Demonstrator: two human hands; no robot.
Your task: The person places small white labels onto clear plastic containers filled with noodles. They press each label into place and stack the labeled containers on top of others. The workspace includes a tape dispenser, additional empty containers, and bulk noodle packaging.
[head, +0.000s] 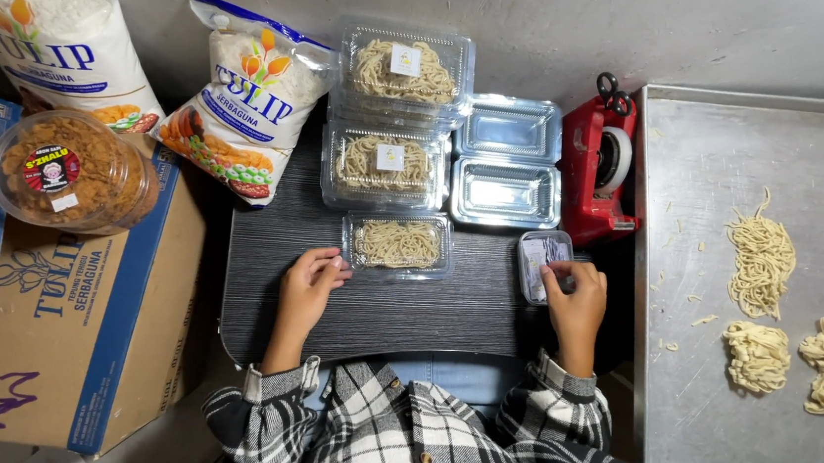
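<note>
Nearest, left hand (306, 288) rests loosely curled against a lidded noodle tray (398, 245) on the dark ribbed tabletop (409, 311), right hand (577, 296) pinches into a small label box (542, 262), steel tray (771, 131) beside, flour bags (241, 97) against grey wall (611, 6).

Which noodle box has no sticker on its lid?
The noodle box nearest the person, touched by the left hand. The two stacked boxes and the middle box behind it each carry a small square sticker.
</note>
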